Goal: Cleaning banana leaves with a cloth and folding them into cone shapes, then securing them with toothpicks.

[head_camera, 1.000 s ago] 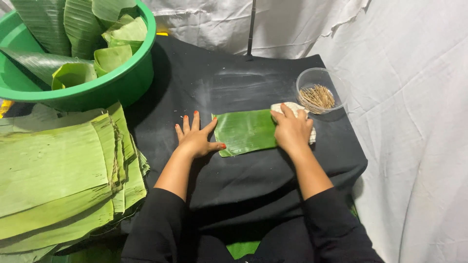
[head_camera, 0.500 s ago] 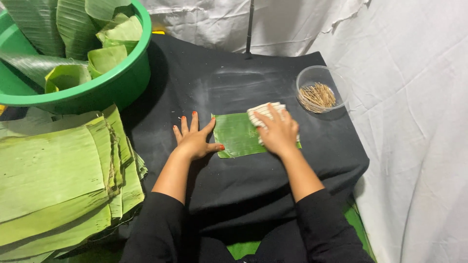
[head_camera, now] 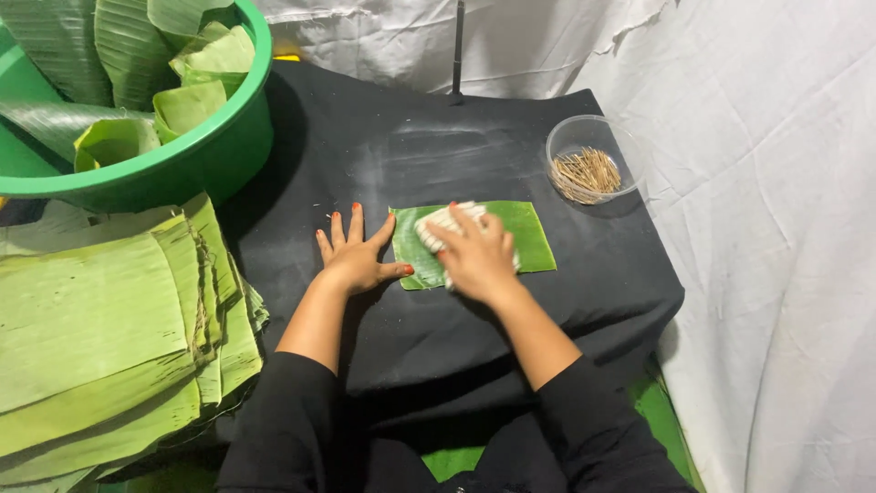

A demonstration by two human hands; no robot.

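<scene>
A small rectangular piece of green banana leaf point(head_camera: 527, 236) lies flat on the black cloth point(head_camera: 383, 155) in the middle. My right hand point(head_camera: 476, 256) presses a white cloth point(head_camera: 438, 225) down on the leaf's left half. My left hand point(head_camera: 354, 254) lies flat on the black cloth with fingers spread, its thumb touching the leaf's left edge.
A green tub point(head_camera: 196, 160) with folded and rolled leaves stands at the back left. A stack of large banana leaves point(head_camera: 100, 319) lies at the left. A clear round container of thin sticks point(head_camera: 589, 169) sits at the back right. White sheeting point(head_camera: 776, 228) hangs behind and to the right.
My right hand has slid the white cloth leftward across the leaf, from its right end to its left half. My left hand has stayed put at the leaf's left edge.
</scene>
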